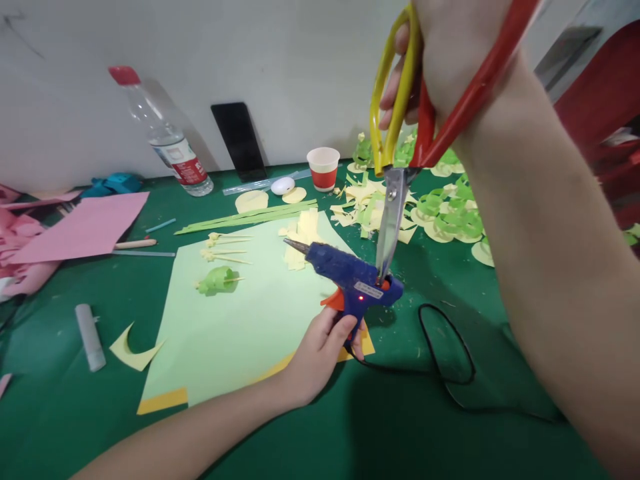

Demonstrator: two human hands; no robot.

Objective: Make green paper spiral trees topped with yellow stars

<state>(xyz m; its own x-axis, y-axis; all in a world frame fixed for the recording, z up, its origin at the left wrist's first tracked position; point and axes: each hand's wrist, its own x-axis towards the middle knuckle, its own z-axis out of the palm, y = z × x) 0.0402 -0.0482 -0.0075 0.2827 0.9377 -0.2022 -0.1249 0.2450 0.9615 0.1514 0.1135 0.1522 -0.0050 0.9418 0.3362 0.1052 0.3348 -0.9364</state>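
Note:
My left hand [325,340] is wrapped around the grip of a blue glue gun [345,270], whose nozzle points left and whose small red light glows. Raised at the upper right, my right hand [440,53] holds scissors [393,207] with one yellow and one red handle. The blades point down, and their tips meet the glue gun's rear top near an orange part. Beneath the gun lies a pale green sheet [240,347]. On it rest a rolled green paper piece [217,280] on a stick, several thin sticks with pale yellow tips [220,255], and yellow paper pieces [305,230].
A water bottle [170,143], a phone [239,141] and a paper cup [323,170] stand along the wall. Paper scraps [367,200] and several green paper crafts [445,213] lie right. Pink paper [85,227] and a glue stick [91,337] are left. A black cord [450,327] loops at right.

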